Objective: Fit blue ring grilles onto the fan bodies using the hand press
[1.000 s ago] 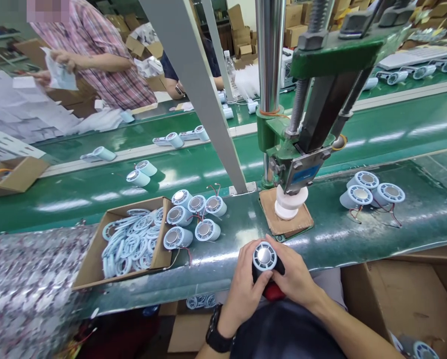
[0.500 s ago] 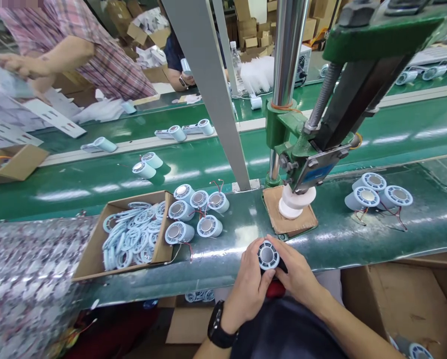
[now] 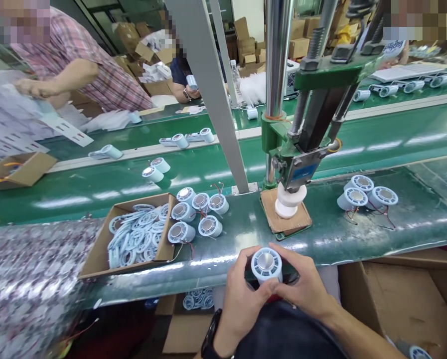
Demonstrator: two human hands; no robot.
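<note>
Both my hands hold one pale blue round fan head (image 3: 266,265) with a shiny metal centre, just below the near edge of the green bench. My left hand (image 3: 242,293) wraps its left side, thumb on the rim. Against its right side sits my right hand (image 3: 302,285). A green hand press (image 3: 301,149) stands behind it, its white ram tip on a brown pad (image 3: 285,220). Several similar fan heads (image 3: 197,214) with red wires lie left of the pad, and three more fan heads (image 3: 367,195) lie to the right.
An open cardboard box (image 3: 96,254) holds several pale blue rings. Beyond runs a green conveyor (image 3: 96,184) carrying fan parts. A grey slanted post (image 3: 216,99) rises mid-bench. Across the belt a person in a plaid shirt (image 3: 96,75) handles white sheets. Cardboard cartons (image 3: 395,299) sit under the bench.
The fan head has risen slightly in my hands and its pale blue side now shows more. The person across the belt has shifted the white sheets to the left.
</note>
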